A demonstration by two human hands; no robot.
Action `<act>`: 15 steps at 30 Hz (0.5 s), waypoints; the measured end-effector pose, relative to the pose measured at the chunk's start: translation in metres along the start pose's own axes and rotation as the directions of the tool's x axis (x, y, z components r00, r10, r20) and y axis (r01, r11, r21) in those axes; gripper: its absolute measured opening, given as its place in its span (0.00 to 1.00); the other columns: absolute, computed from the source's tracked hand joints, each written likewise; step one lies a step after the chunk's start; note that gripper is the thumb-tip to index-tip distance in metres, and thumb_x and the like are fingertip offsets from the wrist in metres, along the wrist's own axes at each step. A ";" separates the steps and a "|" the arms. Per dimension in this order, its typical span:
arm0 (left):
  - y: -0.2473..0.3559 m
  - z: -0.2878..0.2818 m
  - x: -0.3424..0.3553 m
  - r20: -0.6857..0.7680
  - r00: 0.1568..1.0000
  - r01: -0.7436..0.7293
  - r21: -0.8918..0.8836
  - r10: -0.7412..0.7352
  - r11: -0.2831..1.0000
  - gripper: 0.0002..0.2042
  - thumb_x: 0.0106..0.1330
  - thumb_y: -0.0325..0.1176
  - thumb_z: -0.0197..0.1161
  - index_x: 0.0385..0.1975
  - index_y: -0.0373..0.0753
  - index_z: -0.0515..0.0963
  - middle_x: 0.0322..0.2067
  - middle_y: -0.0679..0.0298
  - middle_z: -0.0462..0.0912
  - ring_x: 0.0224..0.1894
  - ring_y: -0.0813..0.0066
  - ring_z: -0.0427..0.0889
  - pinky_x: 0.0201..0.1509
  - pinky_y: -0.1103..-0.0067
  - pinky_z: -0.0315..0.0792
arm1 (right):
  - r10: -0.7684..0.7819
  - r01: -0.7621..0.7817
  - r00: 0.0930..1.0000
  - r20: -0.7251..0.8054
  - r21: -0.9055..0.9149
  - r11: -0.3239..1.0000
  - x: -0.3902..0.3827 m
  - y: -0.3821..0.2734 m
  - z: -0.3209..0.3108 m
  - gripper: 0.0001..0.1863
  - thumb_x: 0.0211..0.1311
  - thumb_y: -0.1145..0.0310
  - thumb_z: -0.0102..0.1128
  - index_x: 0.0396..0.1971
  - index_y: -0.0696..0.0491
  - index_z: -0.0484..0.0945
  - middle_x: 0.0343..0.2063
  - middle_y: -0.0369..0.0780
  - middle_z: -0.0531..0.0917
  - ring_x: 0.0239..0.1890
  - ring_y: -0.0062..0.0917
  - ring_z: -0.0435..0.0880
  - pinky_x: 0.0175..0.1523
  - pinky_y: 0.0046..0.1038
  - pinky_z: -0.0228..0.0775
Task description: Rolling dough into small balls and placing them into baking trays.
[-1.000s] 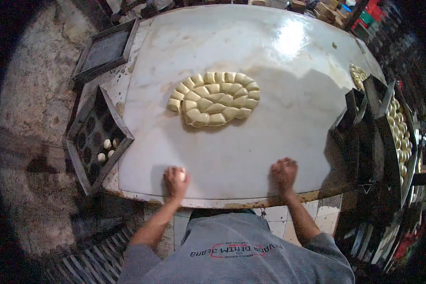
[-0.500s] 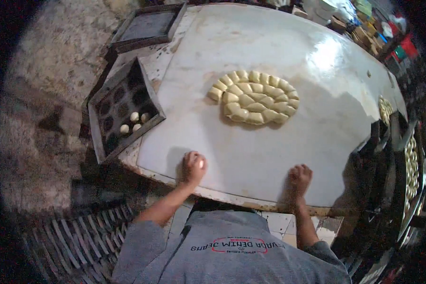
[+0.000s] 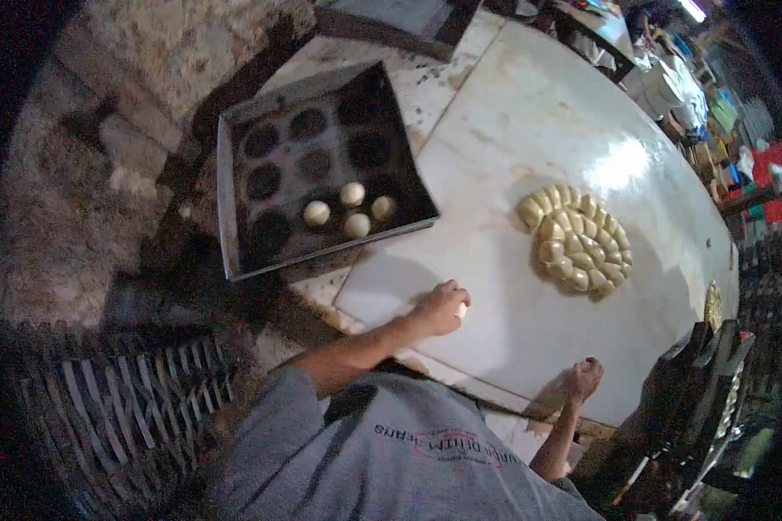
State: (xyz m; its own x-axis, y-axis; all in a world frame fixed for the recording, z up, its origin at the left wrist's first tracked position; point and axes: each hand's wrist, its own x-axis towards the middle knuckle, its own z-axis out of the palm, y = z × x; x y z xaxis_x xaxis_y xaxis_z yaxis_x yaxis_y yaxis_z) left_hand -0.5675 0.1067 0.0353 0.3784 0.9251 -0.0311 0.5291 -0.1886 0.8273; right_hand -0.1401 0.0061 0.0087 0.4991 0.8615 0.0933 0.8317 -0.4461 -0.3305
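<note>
My left hand point(image 3: 441, 309) is curled over a pale dough ball point(image 3: 461, 310) near the front edge of the table, and only a bit of the ball shows by the fingers. Further right, my right hand point(image 3: 587, 378) is closed above the same edge; what it holds, if anything, is hidden. Beyond my hands lies a cluster of yellowish dough pieces point(image 3: 579, 239), packed side by side. To the left stands a dark square tray point(image 3: 226, 195) with round hollows, and several dough balls point(image 3: 352, 194) sit in its near part.
The pale smooth tabletop point(image 3: 487, 174) spreads out ahead of me. Another dark tray point(image 3: 391, 19) rests at the far left. Dark trays point(image 3: 699, 365) stand at the right edge. A slatted rack point(image 3: 122, 408) is at the lower left, and clutter point(image 3: 669, 87) fills the far right.
The view has turned left, so the tray appears larger and the dough cluster further right. Both hands remain curled near the table's front edge.
</note>
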 end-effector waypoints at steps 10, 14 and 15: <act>-0.115 -0.245 -0.070 -0.403 0.859 0.315 -0.072 -0.317 0.946 0.18 0.50 0.33 0.73 0.39 0.34 0.77 0.35 0.55 0.77 0.39 0.61 0.79 0.43 0.71 0.73 | -0.533 -0.497 0.685 0.497 0.853 0.159 -0.029 -0.352 0.029 0.27 0.64 0.63 0.53 0.60 0.60 0.63 0.55 0.47 0.73 0.58 0.31 0.72 0.64 0.33 0.61; -0.139 -0.242 -0.077 -0.174 0.914 0.371 -0.008 -0.367 0.929 0.24 0.52 0.38 0.73 0.46 0.34 0.76 0.41 0.54 0.78 0.44 0.60 0.80 0.46 0.70 0.74 | -0.540 0.126 0.838 0.083 0.932 0.339 -0.013 -0.490 0.016 0.26 0.55 0.74 0.64 0.56 0.56 0.69 0.44 0.42 0.80 0.44 0.24 0.79 0.48 0.26 0.73; -0.135 -0.239 -0.079 -0.193 0.904 0.360 -0.132 -0.381 0.923 0.23 0.53 0.38 0.73 0.45 0.33 0.76 0.41 0.55 0.78 0.44 0.61 0.80 0.47 0.71 0.74 | -0.473 0.370 0.873 -0.116 0.789 0.490 -0.011 -0.517 0.020 0.22 0.55 0.71 0.65 0.51 0.54 0.73 0.37 0.40 0.81 0.39 0.24 0.79 0.42 0.26 0.73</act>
State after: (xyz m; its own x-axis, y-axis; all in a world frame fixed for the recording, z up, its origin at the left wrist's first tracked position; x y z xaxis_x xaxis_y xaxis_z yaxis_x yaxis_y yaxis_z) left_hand -0.8501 0.1381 0.0605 -0.0054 0.9720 -0.2351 0.5245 0.2029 0.8269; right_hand -0.5801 0.2315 0.1600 0.0711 0.9351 0.3471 0.4004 0.2919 -0.8686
